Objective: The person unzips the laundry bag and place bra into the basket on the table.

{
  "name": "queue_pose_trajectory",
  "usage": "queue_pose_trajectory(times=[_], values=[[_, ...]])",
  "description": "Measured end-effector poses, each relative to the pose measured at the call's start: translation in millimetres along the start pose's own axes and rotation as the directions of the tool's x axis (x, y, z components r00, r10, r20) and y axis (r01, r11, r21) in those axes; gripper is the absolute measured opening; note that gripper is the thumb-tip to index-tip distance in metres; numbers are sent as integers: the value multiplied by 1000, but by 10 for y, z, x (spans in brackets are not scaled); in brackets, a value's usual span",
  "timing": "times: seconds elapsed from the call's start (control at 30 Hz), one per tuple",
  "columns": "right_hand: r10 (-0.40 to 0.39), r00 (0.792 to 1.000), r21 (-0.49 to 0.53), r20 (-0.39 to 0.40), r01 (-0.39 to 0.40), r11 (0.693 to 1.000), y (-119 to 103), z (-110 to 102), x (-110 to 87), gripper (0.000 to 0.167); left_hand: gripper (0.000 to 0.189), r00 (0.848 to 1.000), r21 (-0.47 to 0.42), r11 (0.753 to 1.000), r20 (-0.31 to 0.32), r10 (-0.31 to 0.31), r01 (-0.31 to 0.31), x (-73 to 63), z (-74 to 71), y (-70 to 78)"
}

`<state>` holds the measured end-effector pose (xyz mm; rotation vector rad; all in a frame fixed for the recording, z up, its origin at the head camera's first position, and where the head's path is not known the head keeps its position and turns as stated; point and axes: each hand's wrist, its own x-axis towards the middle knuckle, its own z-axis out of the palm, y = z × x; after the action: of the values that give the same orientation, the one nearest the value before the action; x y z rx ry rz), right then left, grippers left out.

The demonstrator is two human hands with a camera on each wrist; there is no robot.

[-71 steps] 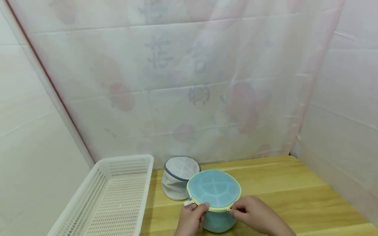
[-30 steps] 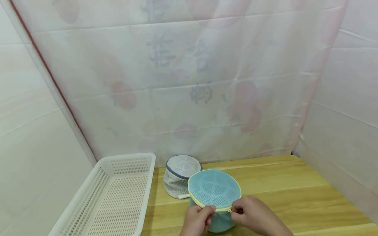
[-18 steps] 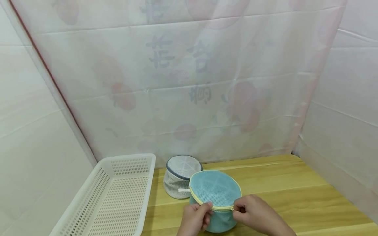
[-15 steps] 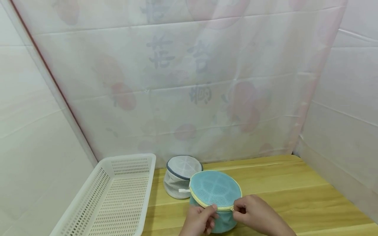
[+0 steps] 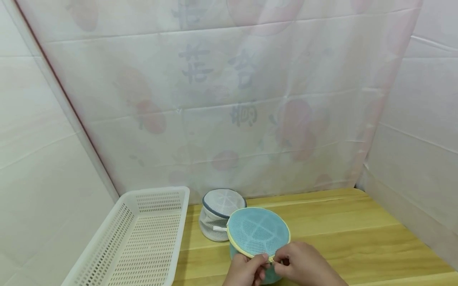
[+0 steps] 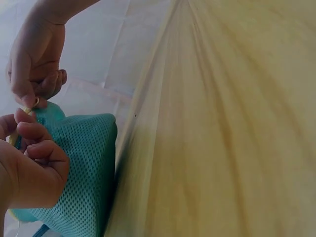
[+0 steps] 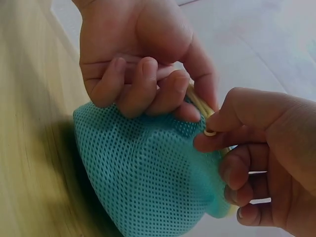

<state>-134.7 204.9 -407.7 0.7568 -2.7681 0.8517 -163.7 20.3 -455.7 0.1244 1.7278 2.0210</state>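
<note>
A teal mesh laundry bag (image 5: 259,230), round-topped with yellow zipper trim, stands on the wooden table near its front. My left hand (image 5: 247,271) pinches the trim at the near side of the rim, thumb on top. Close beside it, my right hand (image 5: 302,262) pinches the small yellow zipper pull (image 7: 210,133) between thumb and forefinger. In the left wrist view the bag's mesh side (image 6: 89,163) bulges below my fingers. A white loop tag (image 5: 220,228) sticks out from the bag's left edge. Behind it stands a white mesh laundry bag (image 5: 223,202) with dark blue trim, partly covered.
On the left lies a long white plastic basket (image 5: 150,234) with slotted walls and floor. The wooden table (image 5: 340,226) extends to the right. A pale printed curtain (image 5: 222,99) hangs at the back, with white sheets on both sides.
My right hand has moved left along the rim with the zipper pull, now close to my left hand. The teal bag has shifted slightly left and toward me. The white bag stays put.
</note>
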Motion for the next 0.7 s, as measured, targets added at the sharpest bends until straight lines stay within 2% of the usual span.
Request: queue_pose_trajectory(times=[0.3,0.53,0.7], values=[[-7,1000,38,17,6,999,11,-6,-5,35,20,997,45,999,-79,-7,11,27,-41,15],[26,1000,52,16,-26,998,65,-89,-46,35,20,995,84,996,-95,43,-35,73,-158,60],[25,1000,51,2,-25,998,98,-103,-52,32,19,991,94,995,-124,54,-43,99,-226,96]])
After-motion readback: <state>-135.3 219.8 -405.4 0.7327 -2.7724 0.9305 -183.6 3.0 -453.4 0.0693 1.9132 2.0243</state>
